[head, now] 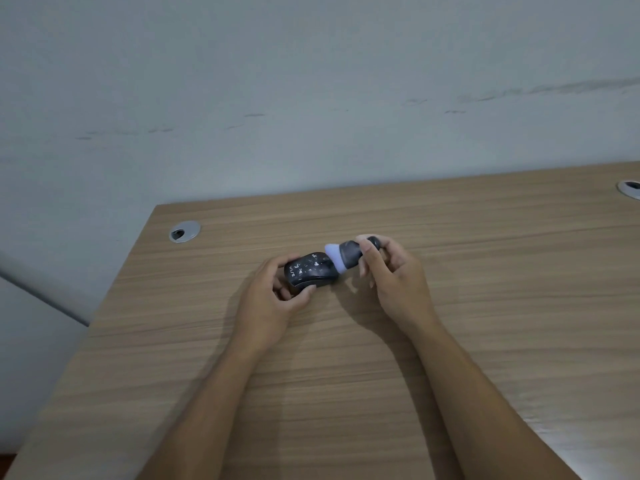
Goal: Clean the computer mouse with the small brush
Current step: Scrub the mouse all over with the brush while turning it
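Observation:
A black computer mouse (311,270) with worn white markings lies on the wooden desk (346,358) near its middle. My left hand (273,297) grips the mouse from its left and near side, thumb along the near edge. My right hand (391,271) holds a small brush (346,256) with a dark, stubby handle and pale bluish-white bristles. The bristles point left and touch the right end of the mouse. My fingers cover the rear of the brush handle.
A round metal cable grommet (184,231) sits in the desk's far left corner, another grommet (629,189) at the far right edge. A pale wall (311,98) rises directly behind the desk. The desk's left edge runs diagonally down to the near left.

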`<state>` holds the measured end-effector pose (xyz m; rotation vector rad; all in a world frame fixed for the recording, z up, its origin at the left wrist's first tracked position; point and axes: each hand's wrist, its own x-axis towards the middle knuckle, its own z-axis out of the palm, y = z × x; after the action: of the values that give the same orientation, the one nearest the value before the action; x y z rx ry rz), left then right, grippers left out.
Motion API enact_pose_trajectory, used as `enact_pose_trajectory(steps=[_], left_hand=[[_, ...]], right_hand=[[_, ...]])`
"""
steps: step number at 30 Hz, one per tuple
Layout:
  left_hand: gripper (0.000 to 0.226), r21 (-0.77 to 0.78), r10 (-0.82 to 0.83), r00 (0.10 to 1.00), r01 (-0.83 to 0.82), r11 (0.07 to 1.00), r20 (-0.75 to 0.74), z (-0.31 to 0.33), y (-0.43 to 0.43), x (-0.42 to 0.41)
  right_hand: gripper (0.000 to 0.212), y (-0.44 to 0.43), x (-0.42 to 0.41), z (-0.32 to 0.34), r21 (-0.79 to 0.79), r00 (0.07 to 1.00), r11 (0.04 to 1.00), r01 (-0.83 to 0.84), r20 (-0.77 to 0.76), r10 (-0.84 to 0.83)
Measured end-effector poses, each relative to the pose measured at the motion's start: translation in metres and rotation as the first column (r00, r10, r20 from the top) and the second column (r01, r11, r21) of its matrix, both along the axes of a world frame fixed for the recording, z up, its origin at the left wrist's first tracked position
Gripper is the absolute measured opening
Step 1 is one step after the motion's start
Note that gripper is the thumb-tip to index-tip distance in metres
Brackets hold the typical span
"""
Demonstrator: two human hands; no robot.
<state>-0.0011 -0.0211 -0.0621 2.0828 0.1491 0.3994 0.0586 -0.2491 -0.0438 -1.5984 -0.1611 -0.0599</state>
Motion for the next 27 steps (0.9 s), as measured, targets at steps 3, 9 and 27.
enact_pose_trajectory(steps=[3, 9, 27], left_hand=[[0.062, -0.010, -0.007, 1.000, 0.007, 1.000, -0.001, 0.002, 0.000, 0.000], [0.064, -0.022, -0.030, 1.000, 0.030, 0.999, 0.002, 0.006, -0.002, -0.004], [0.062, -0.075, -0.038, 0.999, 0.037, 0.996, -0.009, 0.006, 0.000, -0.002]], right_hand=[[0.016, 0.002, 0.002, -0.001, -0.053, 1.000, 0.998, -0.021, -0.021, 0.020], [0.018, 0.002, 0.007, -0.002, 0.096, 0.997, 0.995, -0.014, -0.073, 0.021], [0.021, 0.000, -0.001, 0.006, 0.074, 0.994, 0.995, -0.073, -0.079, 0.079]])
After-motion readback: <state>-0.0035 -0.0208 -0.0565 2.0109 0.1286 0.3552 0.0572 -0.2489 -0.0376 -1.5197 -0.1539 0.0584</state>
